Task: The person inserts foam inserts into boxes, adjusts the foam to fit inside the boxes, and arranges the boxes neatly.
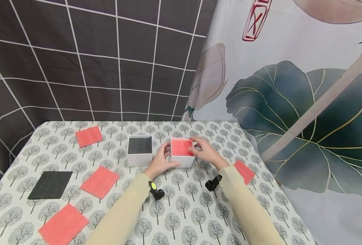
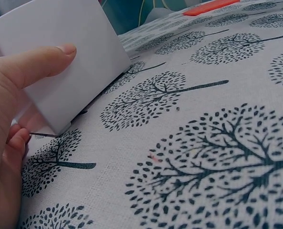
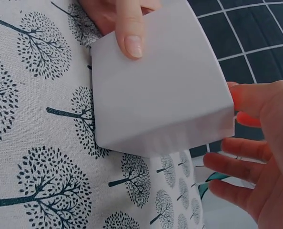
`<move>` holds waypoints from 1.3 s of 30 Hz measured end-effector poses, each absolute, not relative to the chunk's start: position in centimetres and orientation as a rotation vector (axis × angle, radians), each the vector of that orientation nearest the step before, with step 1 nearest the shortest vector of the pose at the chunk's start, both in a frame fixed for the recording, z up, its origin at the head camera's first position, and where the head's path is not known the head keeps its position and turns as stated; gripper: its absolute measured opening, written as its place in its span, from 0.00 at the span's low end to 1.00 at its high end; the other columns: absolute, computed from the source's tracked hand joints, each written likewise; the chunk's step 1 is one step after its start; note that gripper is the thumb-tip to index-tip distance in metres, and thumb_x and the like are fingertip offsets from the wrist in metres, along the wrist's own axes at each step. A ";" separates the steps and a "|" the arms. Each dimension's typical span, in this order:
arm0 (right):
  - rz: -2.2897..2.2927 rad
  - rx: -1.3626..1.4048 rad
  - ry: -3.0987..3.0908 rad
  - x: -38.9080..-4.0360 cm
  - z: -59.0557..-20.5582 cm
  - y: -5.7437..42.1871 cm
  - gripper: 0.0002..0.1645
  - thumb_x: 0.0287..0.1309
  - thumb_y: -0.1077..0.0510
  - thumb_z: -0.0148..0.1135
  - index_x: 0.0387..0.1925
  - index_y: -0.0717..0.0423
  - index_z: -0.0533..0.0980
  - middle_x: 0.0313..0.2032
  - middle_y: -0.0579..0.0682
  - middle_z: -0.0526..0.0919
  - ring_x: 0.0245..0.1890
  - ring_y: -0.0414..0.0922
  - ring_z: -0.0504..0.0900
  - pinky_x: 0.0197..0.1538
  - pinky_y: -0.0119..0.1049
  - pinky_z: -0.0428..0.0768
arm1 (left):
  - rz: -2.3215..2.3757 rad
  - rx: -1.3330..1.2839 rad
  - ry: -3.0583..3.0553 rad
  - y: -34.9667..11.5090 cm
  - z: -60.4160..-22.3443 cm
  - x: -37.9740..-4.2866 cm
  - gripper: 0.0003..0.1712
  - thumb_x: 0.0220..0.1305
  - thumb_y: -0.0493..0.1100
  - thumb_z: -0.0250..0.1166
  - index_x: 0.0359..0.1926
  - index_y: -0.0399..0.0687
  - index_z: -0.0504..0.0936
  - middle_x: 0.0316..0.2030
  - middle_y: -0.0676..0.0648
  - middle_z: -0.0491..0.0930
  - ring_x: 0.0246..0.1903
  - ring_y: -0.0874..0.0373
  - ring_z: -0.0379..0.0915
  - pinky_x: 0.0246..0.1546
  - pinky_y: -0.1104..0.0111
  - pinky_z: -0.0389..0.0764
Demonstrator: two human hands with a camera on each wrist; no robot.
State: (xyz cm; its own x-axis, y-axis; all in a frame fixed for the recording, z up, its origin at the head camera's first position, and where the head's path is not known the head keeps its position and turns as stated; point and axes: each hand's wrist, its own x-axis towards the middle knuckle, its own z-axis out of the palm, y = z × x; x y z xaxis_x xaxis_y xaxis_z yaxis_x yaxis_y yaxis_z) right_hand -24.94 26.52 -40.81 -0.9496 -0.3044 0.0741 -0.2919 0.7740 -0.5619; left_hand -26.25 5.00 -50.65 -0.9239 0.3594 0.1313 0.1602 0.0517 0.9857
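A white box stands on the table with red sheet material inside it. My left hand holds this box from the left, its thumb lying across the front wall and its other fingers around the left side. At the right rim is my right hand, the thumb over the edge by the red material. In the right wrist view its other fingers are spread loosely beside the box's right wall. Just left stands a second white box with black sheet material inside.
On the left of the tree-patterned tablecloth lie a black square and red squares, including one at the back, one mid-table and one in front. Another red piece lies beyond the right forearm.
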 end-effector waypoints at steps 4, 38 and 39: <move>-1.035 -0.520 2.933 -24.5 -40.9 27.1 0.31 0.60 0.55 0.59 0.63 0.58 0.64 0.58 0.58 0.70 0.50 0.55 0.75 0.52 0.51 0.76 | 1.999 0.542 2.168 5.0 -50.6 -26.2 0.62 0.35 0.48 0.80 0.68 0.45 0.51 0.62 0.42 0.60 0.62 0.48 0.59 0.63 0.63 0.62; -1.084 -0.298 2.932 -20.6 -41.5 33.9 0.56 0.46 0.53 0.71 0.70 0.60 0.48 0.58 0.65 0.67 0.54 0.61 0.68 0.54 0.59 0.71 | 2.005 0.512 2.160 4.9 -50.2 -25.9 0.63 0.33 0.46 0.80 0.68 0.46 0.52 0.61 0.43 0.62 0.60 0.49 0.61 0.62 0.63 0.63; -1.067 -0.294 2.933 -20.4 -41.5 34.2 0.57 0.47 0.53 0.71 0.70 0.60 0.48 0.58 0.66 0.66 0.54 0.61 0.68 0.54 0.59 0.71 | 2.002 0.510 2.161 4.9 -50.1 -25.9 0.62 0.33 0.46 0.80 0.68 0.46 0.52 0.61 0.43 0.62 0.60 0.49 0.61 0.63 0.63 0.63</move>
State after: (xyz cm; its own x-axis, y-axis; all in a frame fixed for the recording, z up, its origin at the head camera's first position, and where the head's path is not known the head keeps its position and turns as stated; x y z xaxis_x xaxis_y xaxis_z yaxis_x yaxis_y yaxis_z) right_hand -20.45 34.24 -41.53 -0.9824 -0.1778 0.0571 -0.1729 0.7507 -0.6376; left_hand -25.89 4.90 -50.12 -0.9305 0.3468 0.1179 0.1439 0.0502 0.9883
